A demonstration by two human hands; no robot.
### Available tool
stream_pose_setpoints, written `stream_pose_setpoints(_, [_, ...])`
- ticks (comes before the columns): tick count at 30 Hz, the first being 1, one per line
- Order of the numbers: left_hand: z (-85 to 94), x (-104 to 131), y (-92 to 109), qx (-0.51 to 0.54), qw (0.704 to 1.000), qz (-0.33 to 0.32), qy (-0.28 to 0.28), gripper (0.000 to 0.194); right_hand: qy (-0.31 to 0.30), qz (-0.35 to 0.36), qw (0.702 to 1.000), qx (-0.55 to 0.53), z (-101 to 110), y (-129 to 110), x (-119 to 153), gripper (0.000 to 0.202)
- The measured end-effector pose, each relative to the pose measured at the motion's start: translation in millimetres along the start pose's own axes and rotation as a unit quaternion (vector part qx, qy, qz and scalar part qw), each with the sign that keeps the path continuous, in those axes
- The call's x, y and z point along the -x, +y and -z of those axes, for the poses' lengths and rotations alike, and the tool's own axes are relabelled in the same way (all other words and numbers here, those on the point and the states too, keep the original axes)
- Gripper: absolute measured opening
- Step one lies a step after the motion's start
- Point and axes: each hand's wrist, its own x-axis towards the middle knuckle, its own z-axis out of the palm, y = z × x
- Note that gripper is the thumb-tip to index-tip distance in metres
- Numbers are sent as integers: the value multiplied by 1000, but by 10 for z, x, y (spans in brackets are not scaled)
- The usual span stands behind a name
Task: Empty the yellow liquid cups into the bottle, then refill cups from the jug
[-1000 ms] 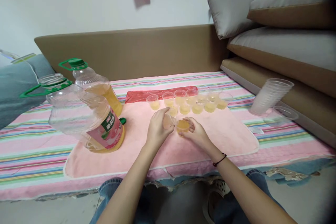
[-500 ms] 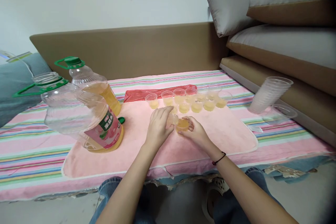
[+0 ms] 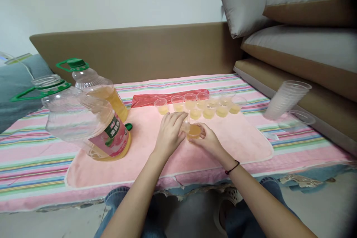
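My left hand [image 3: 170,132] is closed around a small clear plastic cup [image 3: 186,122], tilted with its mouth toward the cup on its right. That second cup [image 3: 194,131] holds yellow liquid and is gripped by my right hand [image 3: 208,139], fingers wrapped round its side. Behind my hands, several clear cups [image 3: 208,112] of pale yellow liquid stand in rows on a pink mat [image 3: 134,167]. To the left is a large uncapped bottle [image 3: 111,137] with a pink label and some yellow liquid inside. A capped bottle [image 3: 114,98] with a green handle stands behind it.
A leaning stack of nested cups [image 3: 288,98] is at the right, beside a clear lid-like container [image 3: 299,119]. A green cap [image 3: 128,126] lies by the bottle. Red plastic film [image 3: 147,100] lies behind the cups. Cushions [image 3: 301,48] are piled at the right.
The cup in my left hand has tipped further, from nearly level to more upright-sided against the right cup's rim. My right hand has hardly moved. The view has shifted slightly.
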Motion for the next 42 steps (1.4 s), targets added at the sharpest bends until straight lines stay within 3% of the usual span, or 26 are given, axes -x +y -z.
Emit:
stream_pose_setpoints(23, [8,-13,2,3,1000,-9,20,56,1,-10,1000,-11,-26,-84,28,57])
stream_pose_setpoints(29, [-89,17,-89,79,992,72,70,54,3,-2,1000,11,-2,-40,18,57])
stream_pose_setpoints(36, [-127,-24,-138,198,954,198,107,56,1,-19,1000,13,6,-31,10,61])
stream_pose_setpoints(42, [-121,-211,-372,153,962,186,127,51,-7,-31,999,-8,6,-89,2,58])
